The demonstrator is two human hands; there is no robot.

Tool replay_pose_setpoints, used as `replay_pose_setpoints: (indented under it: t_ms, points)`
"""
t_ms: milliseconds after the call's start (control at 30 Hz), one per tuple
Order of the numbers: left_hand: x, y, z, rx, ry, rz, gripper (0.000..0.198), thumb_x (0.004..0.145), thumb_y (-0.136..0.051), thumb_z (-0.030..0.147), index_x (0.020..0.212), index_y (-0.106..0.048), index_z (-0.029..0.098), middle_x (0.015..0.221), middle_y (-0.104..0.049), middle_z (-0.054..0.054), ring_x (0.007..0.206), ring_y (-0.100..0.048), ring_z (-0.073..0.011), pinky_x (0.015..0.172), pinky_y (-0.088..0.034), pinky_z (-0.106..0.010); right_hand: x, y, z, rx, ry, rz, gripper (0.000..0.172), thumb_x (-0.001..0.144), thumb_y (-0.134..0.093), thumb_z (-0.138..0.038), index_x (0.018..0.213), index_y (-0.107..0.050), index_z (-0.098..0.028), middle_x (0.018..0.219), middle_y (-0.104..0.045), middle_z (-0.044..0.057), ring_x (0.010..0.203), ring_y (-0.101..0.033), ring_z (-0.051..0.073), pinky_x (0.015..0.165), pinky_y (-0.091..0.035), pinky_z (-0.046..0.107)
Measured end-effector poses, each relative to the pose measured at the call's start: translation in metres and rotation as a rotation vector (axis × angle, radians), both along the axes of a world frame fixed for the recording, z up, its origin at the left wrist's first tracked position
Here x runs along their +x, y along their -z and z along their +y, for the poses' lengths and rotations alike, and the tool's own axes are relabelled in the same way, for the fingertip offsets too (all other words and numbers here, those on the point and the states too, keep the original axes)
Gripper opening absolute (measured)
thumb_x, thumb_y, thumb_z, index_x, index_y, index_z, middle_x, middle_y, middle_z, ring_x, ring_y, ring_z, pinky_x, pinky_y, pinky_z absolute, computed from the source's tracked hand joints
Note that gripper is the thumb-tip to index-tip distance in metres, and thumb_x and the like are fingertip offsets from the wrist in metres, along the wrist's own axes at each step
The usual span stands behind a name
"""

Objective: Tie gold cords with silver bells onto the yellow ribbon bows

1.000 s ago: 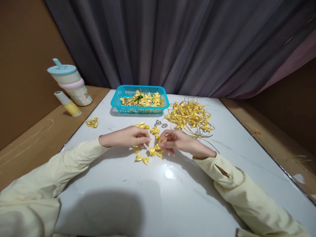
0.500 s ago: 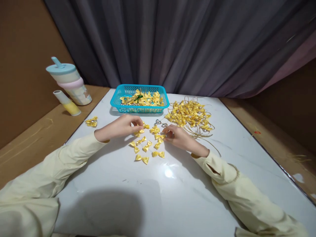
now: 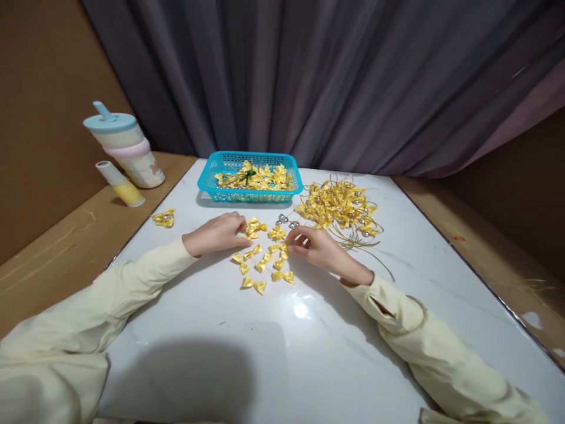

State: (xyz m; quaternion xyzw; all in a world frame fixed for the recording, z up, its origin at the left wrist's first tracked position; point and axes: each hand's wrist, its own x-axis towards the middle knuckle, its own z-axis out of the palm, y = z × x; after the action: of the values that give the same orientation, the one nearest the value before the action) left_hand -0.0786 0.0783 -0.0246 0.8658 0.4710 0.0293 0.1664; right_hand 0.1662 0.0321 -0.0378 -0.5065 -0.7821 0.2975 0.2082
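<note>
Several small yellow ribbon bows point(image 3: 263, 261) lie scattered on the white table point(image 3: 282, 330) between my hands. My left hand point(image 3: 219, 232) rests on the table with fingers curled, its fingertips pinching a yellow bow point(image 3: 253, 227) at the upper left of the group. My right hand point(image 3: 314, 246) lies to the right, fingers bent and pinched on a bow point(image 3: 282, 249) at the group's right edge. Two small silver heart charms point(image 3: 288, 222) sit just beyond the bows.
A turquoise basket point(image 3: 249, 178) with yellow bows stands at the back. To its right lies a heap of bows with gold cords point(image 3: 341, 207). On the brown ledge at left are a lidded cup point(image 3: 126, 145), a small tube point(image 3: 119, 183) and a stray bow point(image 3: 163, 218).
Both hands moved away from me, from the near side of the bow group to its far side. The bows they covered now lie exposed on the table.
</note>
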Motion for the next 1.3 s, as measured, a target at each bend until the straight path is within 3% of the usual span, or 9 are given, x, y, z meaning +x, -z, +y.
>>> replay_pose_setpoints:
  t_ms: [133, 233, 333, 500, 600, 667, 833, 1033, 1300]
  points:
    - [0.006, -0.001, -0.008, -0.025, -0.011, 0.014, 0.016, 0.076, -0.047, 0.030, 0.079, -0.056, 0.017, 0.083, -0.062, -0.006, 0.073, -0.055, -0.0200, 0.059, -0.033, -0.026, -0.003, -0.005, -0.004, 0.086, 0.035, -0.025, 0.014, 0.077, -0.051, -0.006, 0.084, -0.060, -0.015, 0.087, -0.065, 0.005, 0.069, -0.057, 0.013, 0.064, -0.043, 0.025]
    - [0.008, -0.006, -0.008, -0.103, -0.063, -0.025, 0.016, 0.074, -0.049, 0.028, 0.081, -0.059, 0.017, 0.075, -0.063, -0.004, 0.066, -0.054, -0.0183, 0.056, -0.032, -0.025, -0.006, -0.010, -0.010, 0.156, 0.025, -0.029, 0.015, 0.079, -0.050, -0.005, 0.085, -0.060, -0.015, 0.085, -0.065, 0.005, 0.066, -0.057, 0.012, 0.062, -0.044, 0.025]
    - [0.010, -0.016, -0.008, -0.358, -0.048, -0.201, 0.020, 0.072, -0.055, 0.032, 0.080, -0.061, 0.015, 0.071, -0.063, -0.002, 0.066, -0.054, -0.0165, 0.058, -0.036, -0.024, -0.010, -0.015, -0.019, 0.259, -0.056, 0.001, 0.013, 0.082, -0.051, -0.011, 0.091, -0.059, -0.014, 0.088, -0.065, 0.007, 0.072, -0.059, 0.015, 0.065, -0.048, 0.028]
    - [0.014, -0.033, -0.019, -0.851, 0.014, -0.534, 0.022, 0.077, -0.057, 0.035, 0.077, -0.062, 0.014, 0.073, -0.061, -0.002, 0.068, -0.055, -0.0133, 0.063, -0.040, -0.023, -0.018, -0.020, -0.035, 0.472, -0.278, 0.092, 0.023, 0.088, -0.050, -0.017, 0.111, -0.051, -0.016, 0.112, -0.059, 0.012, 0.104, -0.056, 0.021, 0.087, -0.048, 0.036]
    - [0.017, -0.037, -0.028, -1.022, 0.077, -0.580, 0.026, 0.080, -0.057, 0.038, 0.076, -0.062, 0.013, 0.076, -0.061, -0.003, 0.068, -0.055, -0.0139, 0.065, -0.041, -0.025, -0.021, -0.025, -0.043, 0.442, -0.256, 0.165, 0.020, 0.089, -0.046, -0.011, 0.107, -0.051, -0.016, 0.099, -0.065, 0.009, 0.088, -0.061, 0.016, 0.075, -0.051, 0.029]
    - [0.018, -0.039, -0.033, -0.995, 0.091, -0.597, 0.029, 0.083, -0.053, 0.041, 0.082, -0.062, 0.013, 0.081, -0.062, -0.004, 0.073, -0.056, -0.0145, 0.067, -0.042, -0.026, -0.022, -0.030, -0.046, 0.324, -0.212, 0.247, 0.019, 0.088, -0.047, -0.009, 0.105, -0.051, -0.017, 0.089, -0.067, 0.005, 0.074, -0.063, 0.013, 0.066, -0.051, 0.025]
    - [0.020, -0.046, -0.042, -0.689, 0.059, -0.590, 0.026, 0.082, -0.059, 0.040, 0.096, -0.063, 0.018, 0.088, -0.062, 0.000, 0.080, -0.055, -0.0135, 0.069, -0.040, -0.022, -0.022, -0.041, -0.049, 0.001, -0.145, 0.465, 0.012, 0.085, -0.050, -0.010, 0.095, -0.050, -0.017, 0.074, -0.063, 0.000, 0.064, -0.064, 0.011, 0.058, -0.051, 0.022]
    - [0.022, -0.048, -0.050, -0.672, 0.064, -0.578, 0.021, 0.082, -0.059, 0.034, 0.096, -0.063, 0.018, 0.080, -0.066, 0.000, 0.076, -0.061, -0.0137, 0.064, -0.043, -0.021, -0.021, -0.042, -0.048, -0.134, -0.163, 0.430, 0.004, 0.085, -0.052, -0.015, 0.088, -0.048, -0.017, 0.070, -0.062, 0.001, 0.060, -0.062, 0.011, 0.057, -0.050, 0.024]
    - [0.022, -0.046, -0.055, -0.699, -0.002, -0.617, 0.022, 0.080, -0.061, 0.034, 0.095, -0.059, 0.018, 0.083, -0.073, -0.002, 0.078, -0.066, -0.0165, 0.067, -0.047, -0.024, -0.019, -0.036, -0.042, -0.308, -0.203, 0.405, 0.020, 0.081, -0.061, -0.027, 0.084, -0.043, -0.020, 0.065, -0.062, -0.002, 0.051, -0.059, 0.011, 0.049, -0.048, 0.022]
